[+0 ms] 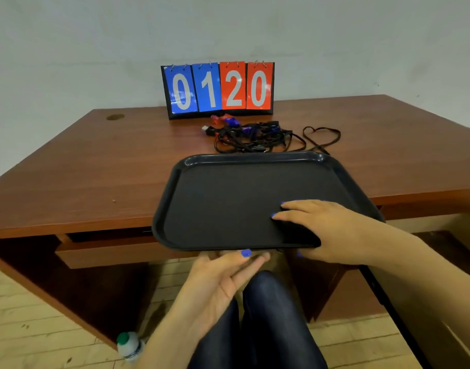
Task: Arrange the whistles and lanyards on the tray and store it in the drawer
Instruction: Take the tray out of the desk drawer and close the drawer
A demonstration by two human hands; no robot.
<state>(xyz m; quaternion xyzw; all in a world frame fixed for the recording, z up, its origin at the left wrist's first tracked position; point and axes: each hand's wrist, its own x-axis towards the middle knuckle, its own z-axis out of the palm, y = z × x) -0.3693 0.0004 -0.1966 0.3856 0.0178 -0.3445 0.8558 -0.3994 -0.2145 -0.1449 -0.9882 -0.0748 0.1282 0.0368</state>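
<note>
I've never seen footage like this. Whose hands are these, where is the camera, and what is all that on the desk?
There is no machine here: a person wears a camera on the head, so you look forward and down at their own two hands. The right hand grips the near edge of a dark tray, fingers on top and thumb beneath. The tray sticks out past the front of the brown desk. The left hand is open, palm up, just under the tray's near rim, holding nothing. Behind the tray lies a tangle of whistles and lanyards, none on the tray yet. At the back stands a flip scoreboard reading 0120. A drawer below the desk is slightly open.
</note>
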